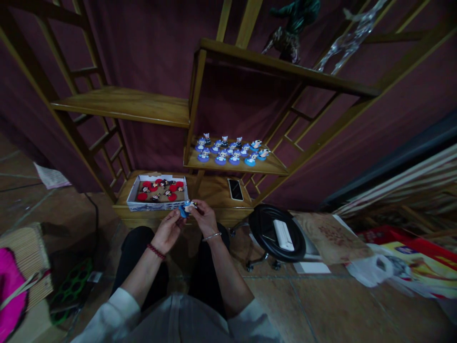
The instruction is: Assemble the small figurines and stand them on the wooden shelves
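Between both hands, in front of my knees, is a small figurine [186,208] with a blue base and a white-and-blue top. My left hand [167,230] pinches its blue base from the left. From the right, the fingers of my right hand [204,218] close on its upper part. Just beyond the hands, a white cardboard box [157,206] holds several dark figurines with red bases lying on their sides. Above it on the wooden shelf [224,168], several small figurines [221,157] stand upright in rows, mostly on purple or blue bases.
A phone [235,189] lies on the low wooden ledge. Right of my knees stands a black wheeled stool [259,228] with a white oblong object [283,235] on it. Statues [291,31] occupy the upper shelf. Plastic bags [373,269] lie at right, a pink item [12,286] at left.
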A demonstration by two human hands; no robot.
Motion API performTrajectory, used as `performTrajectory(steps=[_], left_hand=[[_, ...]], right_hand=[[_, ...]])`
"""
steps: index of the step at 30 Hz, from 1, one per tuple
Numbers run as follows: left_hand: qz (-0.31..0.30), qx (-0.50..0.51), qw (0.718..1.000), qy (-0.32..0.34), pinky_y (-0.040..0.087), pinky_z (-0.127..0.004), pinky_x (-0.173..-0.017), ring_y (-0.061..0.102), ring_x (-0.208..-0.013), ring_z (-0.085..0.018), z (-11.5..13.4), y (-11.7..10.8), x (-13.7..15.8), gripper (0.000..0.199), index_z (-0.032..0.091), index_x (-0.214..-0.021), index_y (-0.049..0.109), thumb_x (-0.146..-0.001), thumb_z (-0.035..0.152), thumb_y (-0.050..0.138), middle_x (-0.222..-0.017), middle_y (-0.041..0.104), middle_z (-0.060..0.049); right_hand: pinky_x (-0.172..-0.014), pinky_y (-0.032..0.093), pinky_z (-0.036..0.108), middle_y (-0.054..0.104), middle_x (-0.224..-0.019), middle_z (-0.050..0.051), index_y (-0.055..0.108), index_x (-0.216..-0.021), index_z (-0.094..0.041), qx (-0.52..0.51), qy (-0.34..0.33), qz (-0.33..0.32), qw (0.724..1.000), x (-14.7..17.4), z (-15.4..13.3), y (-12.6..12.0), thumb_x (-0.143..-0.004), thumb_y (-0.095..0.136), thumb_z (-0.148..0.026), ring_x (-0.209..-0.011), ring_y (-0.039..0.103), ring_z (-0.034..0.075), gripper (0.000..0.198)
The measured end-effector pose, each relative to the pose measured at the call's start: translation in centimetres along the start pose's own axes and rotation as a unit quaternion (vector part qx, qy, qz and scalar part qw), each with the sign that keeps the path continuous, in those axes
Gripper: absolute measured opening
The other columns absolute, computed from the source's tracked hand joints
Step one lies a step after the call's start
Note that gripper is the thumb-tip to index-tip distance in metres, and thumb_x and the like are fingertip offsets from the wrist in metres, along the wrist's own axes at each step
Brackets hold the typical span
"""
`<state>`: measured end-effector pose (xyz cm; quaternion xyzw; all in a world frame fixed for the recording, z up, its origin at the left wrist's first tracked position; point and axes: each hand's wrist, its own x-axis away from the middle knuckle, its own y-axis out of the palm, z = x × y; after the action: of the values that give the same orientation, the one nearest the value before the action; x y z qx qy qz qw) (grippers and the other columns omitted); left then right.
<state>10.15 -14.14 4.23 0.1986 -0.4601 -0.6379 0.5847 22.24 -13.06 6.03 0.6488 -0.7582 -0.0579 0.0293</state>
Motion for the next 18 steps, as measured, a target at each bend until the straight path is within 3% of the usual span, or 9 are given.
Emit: performTrajectory(steps=[18], left_hand=[[0.011, 0.006, 1.000, 0.003, 0.048, -0.020, -0.067, 0.060, -0.071, -0.009, -0.04, -0.22, -0.09, 0.013, 0.013, -0.078, 0.064, -0.066, 0.013, 0.068, -0.079, 0.066, -0.001]], right_hand=[[-0.068, 0.051, 0.026, 0.065, -0.082, 0.001, 0.055, -0.090, -0.019, 0.034, -0.021, -0.049, 0.998, 0.20, -0.04, -0.11, -0.066, 0.063, -0.033, -0.074, 0.061, 0.014, 0.029]])
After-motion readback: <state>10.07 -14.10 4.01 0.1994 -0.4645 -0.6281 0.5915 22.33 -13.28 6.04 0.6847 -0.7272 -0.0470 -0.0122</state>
